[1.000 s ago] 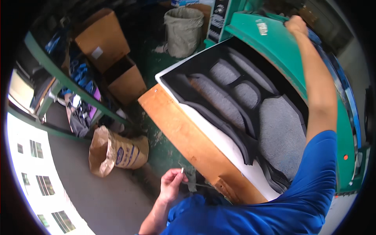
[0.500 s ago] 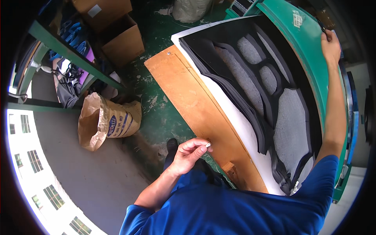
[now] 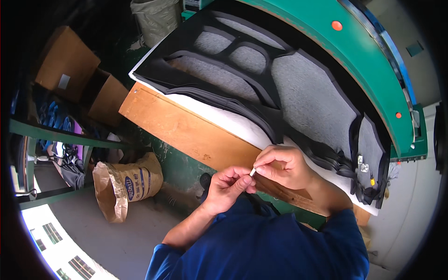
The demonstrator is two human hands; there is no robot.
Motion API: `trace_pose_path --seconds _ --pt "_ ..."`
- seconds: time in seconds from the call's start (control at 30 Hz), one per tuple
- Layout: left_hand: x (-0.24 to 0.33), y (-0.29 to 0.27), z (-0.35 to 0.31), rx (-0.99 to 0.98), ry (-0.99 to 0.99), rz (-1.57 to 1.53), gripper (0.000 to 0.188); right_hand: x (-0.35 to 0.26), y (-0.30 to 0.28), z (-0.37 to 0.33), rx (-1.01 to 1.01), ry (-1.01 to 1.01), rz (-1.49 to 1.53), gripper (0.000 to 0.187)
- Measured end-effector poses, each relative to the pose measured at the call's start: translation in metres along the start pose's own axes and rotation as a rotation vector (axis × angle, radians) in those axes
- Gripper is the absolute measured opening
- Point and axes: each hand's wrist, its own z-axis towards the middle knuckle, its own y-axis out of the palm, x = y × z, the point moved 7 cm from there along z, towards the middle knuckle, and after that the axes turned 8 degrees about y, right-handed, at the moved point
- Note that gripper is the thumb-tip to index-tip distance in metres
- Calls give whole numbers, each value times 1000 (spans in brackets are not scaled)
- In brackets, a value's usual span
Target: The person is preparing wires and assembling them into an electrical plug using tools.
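A small white stick point(image 3: 253, 171) sits between my two hands in front of my body; its exact kind is too small to make out. The thumb and fingers of my left hand point(image 3: 225, 190) pinch its lower end. From the right, my right hand point(image 3: 285, 165) closes thumb and fingertips on its upper end. Just beyond them lies a stack of black foam sheets point(image 3: 205, 95) with cut-out openings, and speckled grey material point(image 3: 308, 88) shows through. A white sheet point(image 3: 224, 116) runs under the stack, with a wooden board point(image 3: 172, 128) along its near side.
A green machine beam point(image 3: 322, 46) with orange buttons spans the far side. Small clear pieces and a yellow-tipped item point(image 3: 372, 181) rest on the stack's right end. At left are an open paper sack point(image 3: 144, 179), cardboard boxes point(image 3: 65, 60) and a green metal rack point(image 3: 70, 133).
My right hand has left the green machine at the upper right and come to the white stick in my left hand. The view has turned to the right.
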Motion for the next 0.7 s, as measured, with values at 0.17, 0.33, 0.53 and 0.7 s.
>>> trace_pose_path --seconds 0.17,0.33,0.53,0.7 --pt "-38 79 4 -118 -66 105 15 18 -45 -89 166 86 242 8" --pt "-106 172 -8 -226 -135 219 15 45 -88 -206 175 179 468 8" --pt "-211 280 -13 -227 -289 261 12 81 -151 -349 499 11 491 9" --pt "-252 333 14 -185 -267 361 10 88 -210 -432 709 114 352 8"
